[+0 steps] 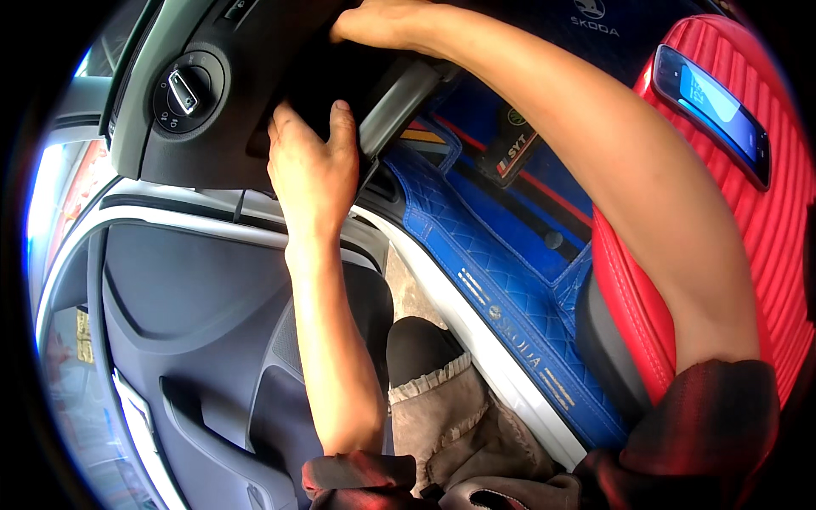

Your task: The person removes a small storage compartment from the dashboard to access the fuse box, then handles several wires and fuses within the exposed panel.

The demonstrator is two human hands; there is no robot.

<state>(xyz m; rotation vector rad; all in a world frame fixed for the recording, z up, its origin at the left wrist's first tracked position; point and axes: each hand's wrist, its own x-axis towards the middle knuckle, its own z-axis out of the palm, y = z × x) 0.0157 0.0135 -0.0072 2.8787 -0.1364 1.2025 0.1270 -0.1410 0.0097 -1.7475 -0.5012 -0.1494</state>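
Open car door (195, 340) and red ribbed seat (748, 255) are framing the view, blue quilted floor mat (476, 246) lying between them. Dark lower dash panel (238, 127) is sitting top left, beside the round light switch knob (183, 92). Left hand (310, 161) is gripping that panel's lower edge, fingers curled, thumb up; right hand (382, 21) is pressing half-closed on its upper edge; a phone (714, 110) is lying on the seat.

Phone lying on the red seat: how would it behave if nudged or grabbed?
The dark, glossy slab phone probably stays stiff and could slip in a grip. Lying flat on the red ribbed seat cushion, it likely slides along the ribs rather than rolls. Its glass face looks fragile.
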